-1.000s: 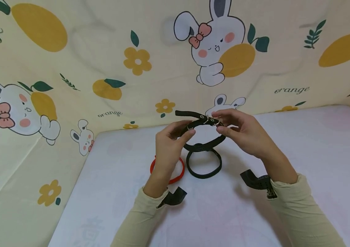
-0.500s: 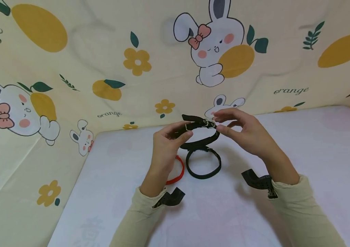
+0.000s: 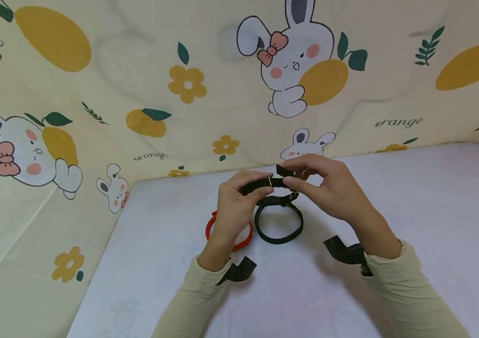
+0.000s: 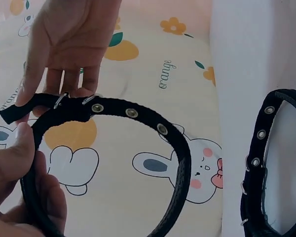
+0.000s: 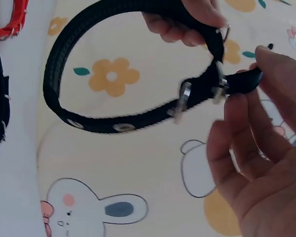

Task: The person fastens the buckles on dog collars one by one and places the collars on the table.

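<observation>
A black collar point(image 4: 184, 168) with metal eyelets and a buckle is held up as a loop in both hands. My left hand point(image 3: 237, 199) grips the band between thumb and fingers, on the left side in the head view. The strap's free end point(image 5: 246, 81) passes through the metal buckle, and my right hand point(image 3: 332, 190) pinches it between thumb and fingers. In the right wrist view a metal ring point(image 5: 226, 32) hangs on the band near the left hand. Part of the collar is hidden behind the fingers in the head view.
On the white table point(image 3: 307, 291) lies a second black collar point(image 3: 279, 241), looped, just below the held one. To its left a red collar point(image 3: 244, 243) lies partly behind the left wrist. A patterned cloth point(image 3: 205, 117) stands behind the table.
The held collar has turned, and its free end has swung from pointing left to beside the right fingers. My right hand has moved slightly left and now pinches that end.
</observation>
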Motion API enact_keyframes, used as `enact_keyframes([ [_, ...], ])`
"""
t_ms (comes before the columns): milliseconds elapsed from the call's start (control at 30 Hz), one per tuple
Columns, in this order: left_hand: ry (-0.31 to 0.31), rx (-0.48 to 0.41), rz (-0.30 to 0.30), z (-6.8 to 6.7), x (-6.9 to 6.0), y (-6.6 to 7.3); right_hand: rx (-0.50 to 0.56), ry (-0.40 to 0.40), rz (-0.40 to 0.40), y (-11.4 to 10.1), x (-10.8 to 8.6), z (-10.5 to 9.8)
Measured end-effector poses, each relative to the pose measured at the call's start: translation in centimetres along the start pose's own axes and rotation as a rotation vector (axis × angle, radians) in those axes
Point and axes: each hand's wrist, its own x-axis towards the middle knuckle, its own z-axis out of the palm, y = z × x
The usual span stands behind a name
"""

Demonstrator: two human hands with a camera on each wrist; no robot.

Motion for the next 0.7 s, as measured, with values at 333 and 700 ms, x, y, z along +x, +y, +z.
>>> enact_keyframes([
  [333, 0.094, 0.063, 0.041, 0.5, -0.1, -0.1, -0.117, -0.075, 0.12, -0.9, -0.2, -0.4],
  [700, -0.018, 0.241, 0.054, 0.6, -0.3, -0.1, -0.106, -0.124, 0.157, -0.8, -0.1, -0.4],
])
